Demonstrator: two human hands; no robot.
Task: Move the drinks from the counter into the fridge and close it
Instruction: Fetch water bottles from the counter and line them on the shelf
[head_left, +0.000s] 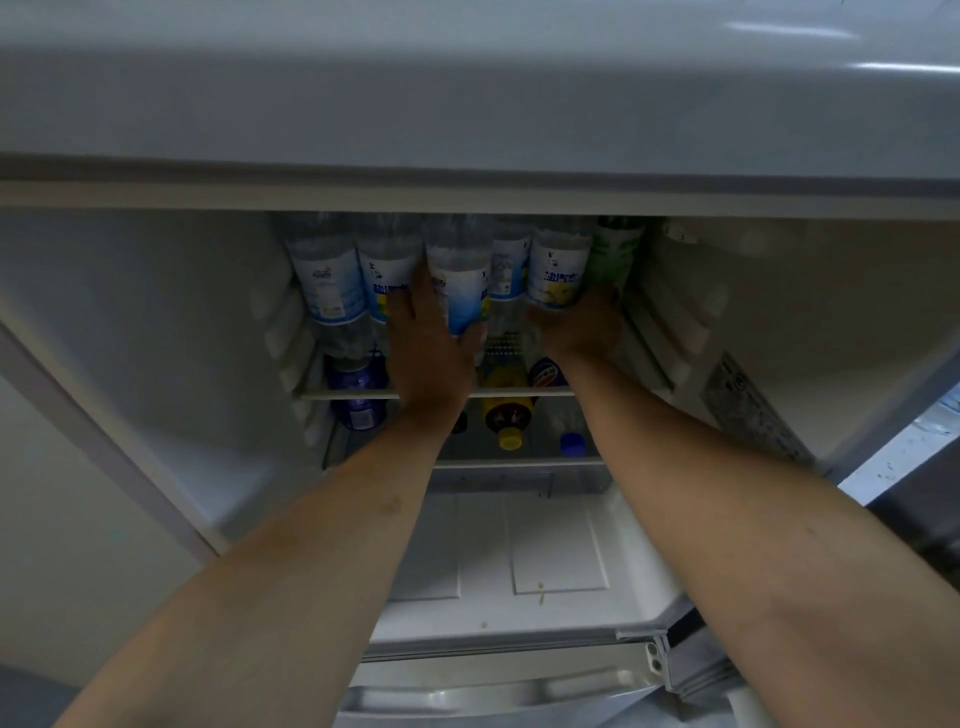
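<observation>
Now hands (509, 332) grip upright bottles (460, 291), fridge (156, 322) open.

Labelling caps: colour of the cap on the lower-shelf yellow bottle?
Yellow cap, head view.

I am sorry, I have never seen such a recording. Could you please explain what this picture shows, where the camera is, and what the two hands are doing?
There is no machine here. A person wears one camera on the head; it looks forward and down, so you see their own two arms reaching away from you.

They reach into an open fridge. On its upper shelf stands a row of water bottles with blue and white labels, with a green bottle at the right end. The left hand lies against one water bottle in the middle of the row. The right hand holds another water bottle near its base. The shelf below holds more drinks, among them a bottle with a yellow cap.
</observation>
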